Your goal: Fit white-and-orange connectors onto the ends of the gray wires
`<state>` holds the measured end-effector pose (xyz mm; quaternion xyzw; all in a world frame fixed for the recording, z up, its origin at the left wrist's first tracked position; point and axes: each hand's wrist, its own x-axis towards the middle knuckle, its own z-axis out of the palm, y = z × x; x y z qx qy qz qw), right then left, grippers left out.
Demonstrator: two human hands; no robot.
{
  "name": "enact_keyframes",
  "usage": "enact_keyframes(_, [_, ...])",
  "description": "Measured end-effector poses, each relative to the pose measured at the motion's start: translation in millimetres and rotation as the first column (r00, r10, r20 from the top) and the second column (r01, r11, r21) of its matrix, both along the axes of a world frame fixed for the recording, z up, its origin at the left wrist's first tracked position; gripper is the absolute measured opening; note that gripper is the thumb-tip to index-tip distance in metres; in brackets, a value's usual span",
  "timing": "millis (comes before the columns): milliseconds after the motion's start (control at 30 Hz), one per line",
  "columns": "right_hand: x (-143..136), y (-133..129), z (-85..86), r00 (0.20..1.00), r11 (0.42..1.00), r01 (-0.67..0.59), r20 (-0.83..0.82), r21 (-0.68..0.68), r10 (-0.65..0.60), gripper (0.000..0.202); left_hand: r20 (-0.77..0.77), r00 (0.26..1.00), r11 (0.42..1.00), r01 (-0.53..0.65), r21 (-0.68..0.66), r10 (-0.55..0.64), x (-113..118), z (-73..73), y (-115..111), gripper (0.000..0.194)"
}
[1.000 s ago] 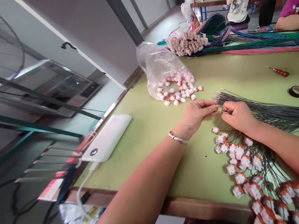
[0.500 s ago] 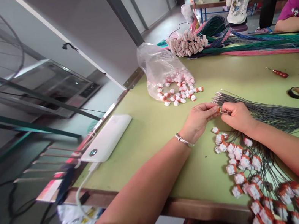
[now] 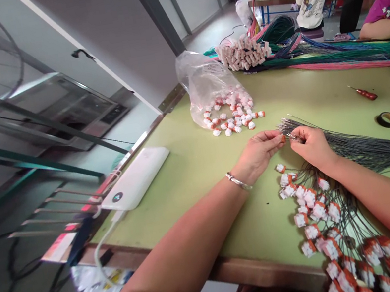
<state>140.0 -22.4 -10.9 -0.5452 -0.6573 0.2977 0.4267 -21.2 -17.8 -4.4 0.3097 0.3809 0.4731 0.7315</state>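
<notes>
Between thumb and fingertips, my left hand [image 3: 260,153] pinches a small orange-and-white connector [image 3: 283,139], mostly covered by the fingers. Just to its right, my right hand [image 3: 311,145] is closed on thin dark wires with metal tips. The hands are a small gap apart. Behind my right hand lies a bundle of dark wires [image 3: 361,147], its bare metal ends pointing left. Below the hands, several wired connectors [image 3: 318,210] with white and orange housings hang toward the table's front edge.
A clear plastic bag [image 3: 202,79] spills loose connectors [image 3: 237,118] onto the green table [image 3: 191,167]. A white power bank [image 3: 136,179] with a cable sits at the left edge. Black tape [image 3: 387,119] and a red-handled screwdriver [image 3: 363,92] lie right. A person in purple [image 3: 387,6] sits across.
My right hand has drawn slightly away from the left, and its fingers have shifted up along the wire tips. The left hand keeps its pinch on the connector.
</notes>
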Motion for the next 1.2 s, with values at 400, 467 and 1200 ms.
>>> enact_keyframes(400, [-1.4,-1.0,-0.1,0.99,0.998,-0.04,0.138,0.055,0.032,0.009,0.016,0.998,0.998,-0.065,0.002,0.064,3.0,-1.3,-2.1,0.01])
enact_keyframes(467, [-1.1,-0.5,-1.1,0.994,0.999,-0.005,0.112,0.033,0.001,0.013,0.015,0.998,0.998,-0.056,0.001,0.056,2.8,0.0,-2.3,0.009])
enact_keyframes(1200, [4.6,0.7,-1.4,1.0,0.999,-0.008,0.024,0.043,0.007,0.015,-0.343,0.939,0.978,0.064,0.2,0.008,0.1,2.1,0.9,0.011])
